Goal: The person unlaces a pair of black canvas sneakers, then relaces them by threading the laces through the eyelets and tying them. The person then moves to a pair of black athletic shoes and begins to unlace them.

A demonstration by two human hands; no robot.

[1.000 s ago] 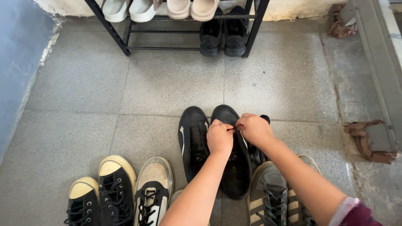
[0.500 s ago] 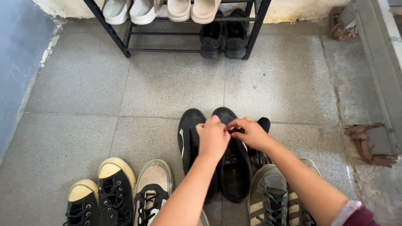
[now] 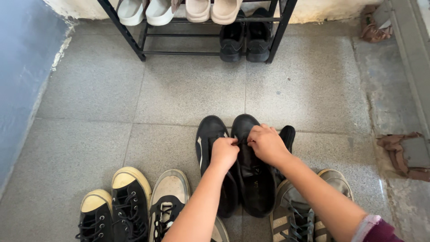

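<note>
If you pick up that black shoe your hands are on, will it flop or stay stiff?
The black shoe would probably keep its shape: its toe looks rounded and firm. Its lace, pinched between the left hand and right hand, would likely dangle limply. It seems unlikely to roll, since it sits flat on the tiled floor.

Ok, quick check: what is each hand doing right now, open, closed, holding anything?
Left hand: closed, pinching a lace over the black shoe.
Right hand: closed, fingers curled on the same shoe's laces; exact grip cannot be told.
</note>
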